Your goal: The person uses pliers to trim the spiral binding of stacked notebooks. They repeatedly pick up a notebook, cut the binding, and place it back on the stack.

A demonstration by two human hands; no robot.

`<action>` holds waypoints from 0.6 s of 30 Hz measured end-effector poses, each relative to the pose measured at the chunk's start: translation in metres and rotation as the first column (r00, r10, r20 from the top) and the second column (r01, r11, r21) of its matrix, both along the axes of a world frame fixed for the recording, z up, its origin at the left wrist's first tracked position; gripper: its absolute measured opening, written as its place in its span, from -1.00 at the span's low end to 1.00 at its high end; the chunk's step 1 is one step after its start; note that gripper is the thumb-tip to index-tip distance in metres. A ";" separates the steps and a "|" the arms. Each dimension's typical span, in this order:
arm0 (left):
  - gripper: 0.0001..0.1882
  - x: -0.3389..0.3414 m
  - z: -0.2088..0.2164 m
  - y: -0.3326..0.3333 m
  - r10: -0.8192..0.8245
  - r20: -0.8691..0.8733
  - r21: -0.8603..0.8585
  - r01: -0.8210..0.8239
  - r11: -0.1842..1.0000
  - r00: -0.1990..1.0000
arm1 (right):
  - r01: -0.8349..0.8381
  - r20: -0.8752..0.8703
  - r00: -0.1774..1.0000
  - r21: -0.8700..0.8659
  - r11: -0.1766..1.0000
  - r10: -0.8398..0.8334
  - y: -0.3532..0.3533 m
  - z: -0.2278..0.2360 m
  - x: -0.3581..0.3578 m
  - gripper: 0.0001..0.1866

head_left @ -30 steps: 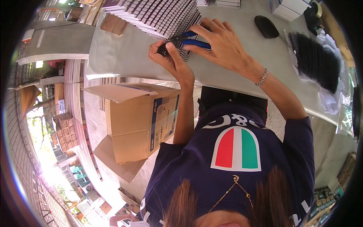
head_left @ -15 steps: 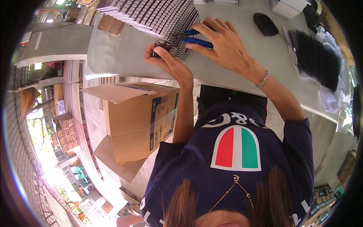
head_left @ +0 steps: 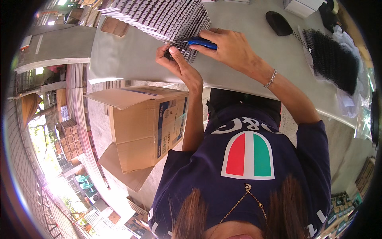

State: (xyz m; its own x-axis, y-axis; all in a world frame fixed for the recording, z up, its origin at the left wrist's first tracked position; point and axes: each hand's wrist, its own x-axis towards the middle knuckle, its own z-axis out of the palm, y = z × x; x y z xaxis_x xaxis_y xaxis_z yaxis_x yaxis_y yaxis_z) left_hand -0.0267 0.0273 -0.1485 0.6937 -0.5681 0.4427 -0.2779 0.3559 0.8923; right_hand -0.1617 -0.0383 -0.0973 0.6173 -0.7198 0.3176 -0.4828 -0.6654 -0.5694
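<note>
Blue-handled pliers [head_left: 202,42], gripped in the right hand [head_left: 234,48], are at the near edge of the coil-bound stack [head_left: 167,18] on the bench [head_left: 127,59]; the left hand [head_left: 182,67] pinches dark coil ends [head_left: 170,54] just left of them. Black coils [head_left: 333,59] lie at right; an open carton [head_left: 134,129] stands near left.

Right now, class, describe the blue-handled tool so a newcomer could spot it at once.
On the pale table, find the large white-and-dark stack. At its near corner, the right hand holds the tool. Its bright blue grip sets it apart from the stack beside it.
</note>
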 end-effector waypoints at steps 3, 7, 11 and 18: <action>-0.59 -0.002 0.000 -0.002 -0.036 -0.096 -0.097 0.027 0.995 0.995 | 0.033 0.107 0.994 -0.104 0.994 -0.022 -0.002 -0.017 -0.007 -0.48; -0.58 -0.006 -0.001 -0.004 -0.032 -0.078 -0.170 0.018 0.985 0.996 | 0.104 0.167 0.985 -0.340 0.935 -0.048 -0.003 -0.028 -0.011 -0.45; -0.56 -0.010 0.001 0.002 -0.117 -0.093 -0.065 0.111 0.992 0.989 | 0.104 0.178 0.983 -0.338 0.936 -0.045 -0.002 -0.032 -0.008 -0.44; -0.57 -0.001 -0.012 0.000 -0.032 -0.020 0.004 0.032 0.999 0.999 | 0.072 0.160 0.987 -0.344 0.936 -0.017 -0.003 -0.028 0.002 -0.49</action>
State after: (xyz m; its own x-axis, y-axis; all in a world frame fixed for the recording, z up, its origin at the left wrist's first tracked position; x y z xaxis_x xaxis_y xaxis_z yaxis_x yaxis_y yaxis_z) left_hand -0.0273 0.0273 -0.1607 0.6838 -0.5920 0.4266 -0.2486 0.3606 0.8990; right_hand -0.1594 -0.0417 -0.1251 0.5114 -0.5727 0.6407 -0.4424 -0.8146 -0.3751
